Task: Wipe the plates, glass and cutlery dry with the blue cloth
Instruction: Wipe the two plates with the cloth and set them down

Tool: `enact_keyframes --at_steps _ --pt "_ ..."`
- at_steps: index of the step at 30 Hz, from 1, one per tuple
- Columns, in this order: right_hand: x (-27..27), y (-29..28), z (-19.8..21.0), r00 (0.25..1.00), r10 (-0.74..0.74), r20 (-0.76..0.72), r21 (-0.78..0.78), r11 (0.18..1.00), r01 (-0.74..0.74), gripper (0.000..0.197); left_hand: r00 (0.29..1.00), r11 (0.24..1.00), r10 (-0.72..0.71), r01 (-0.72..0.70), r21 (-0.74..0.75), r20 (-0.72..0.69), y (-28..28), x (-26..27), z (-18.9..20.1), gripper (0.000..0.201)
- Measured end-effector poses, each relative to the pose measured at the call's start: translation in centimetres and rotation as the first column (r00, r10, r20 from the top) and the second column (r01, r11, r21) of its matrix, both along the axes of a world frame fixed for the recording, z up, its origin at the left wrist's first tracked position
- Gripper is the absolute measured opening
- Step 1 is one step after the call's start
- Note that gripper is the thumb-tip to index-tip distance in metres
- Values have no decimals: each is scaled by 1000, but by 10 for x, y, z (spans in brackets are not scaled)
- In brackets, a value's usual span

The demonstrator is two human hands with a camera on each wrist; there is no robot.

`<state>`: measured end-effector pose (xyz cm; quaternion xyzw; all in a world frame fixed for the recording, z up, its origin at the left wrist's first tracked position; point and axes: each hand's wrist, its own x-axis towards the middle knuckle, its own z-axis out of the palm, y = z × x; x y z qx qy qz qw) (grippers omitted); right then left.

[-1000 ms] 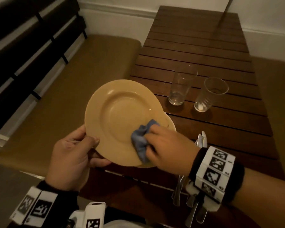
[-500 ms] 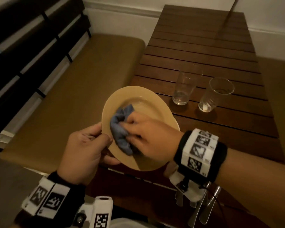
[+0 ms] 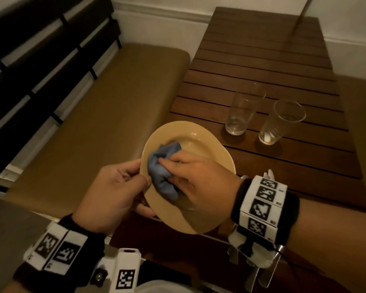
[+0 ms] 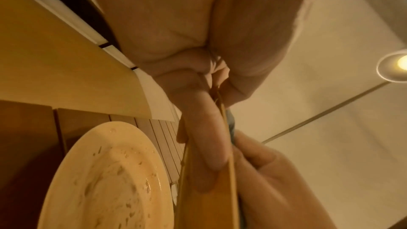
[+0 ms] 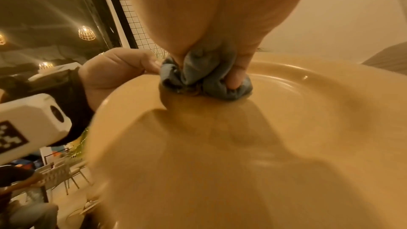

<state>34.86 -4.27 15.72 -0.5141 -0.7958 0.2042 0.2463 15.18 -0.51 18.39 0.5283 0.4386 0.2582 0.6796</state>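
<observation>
A yellow plate [image 3: 203, 144] is held tilted above the table's near left corner. My left hand [image 3: 118, 187] grips its left rim, thumb on the face and fingers behind. My right hand [image 3: 194, 176] holds the bunched blue cloth [image 3: 163, 166] and presses it on the plate's left inner side. The right wrist view shows that cloth [image 5: 204, 79] squeezed between fingers against the plate [image 5: 308, 111]. A second plate [image 4: 105, 180] with wet specks lies on the table below in the left wrist view. Two clear glasses [image 3: 241, 111] [image 3: 281, 123] stand behind. Cutlery [image 3: 260, 275] lies under my right wrist.
The slatted wooden table [image 3: 262, 60] stretches away to the wall. A padded tan bench [image 3: 106, 115] with a dark slatted back runs along the left. A thin pole [image 3: 300, 15] leans at the table's far end.
My right hand has swept the cloth from the plate's lower right across to its left side. The plate has tilted flatter and come lower and to the right.
</observation>
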Motion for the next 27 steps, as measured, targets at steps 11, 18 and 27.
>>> enact_keyframes --at_steps 11,18,27 --pt "41 45 -9 870 -267 414 62 962 265 51 986 992 124 -124 -6 111 -10 -6 -2 48" --pt "40 -5 -8 882 -153 445 -73 976 206 22 930 945 328 -323 -62 163 -7 -14 -18 39" --pt "-4 -34 1 978 -33 205 -121 991 59 33 899 905 420 -405 -130 125 -5 -13 -18 39"
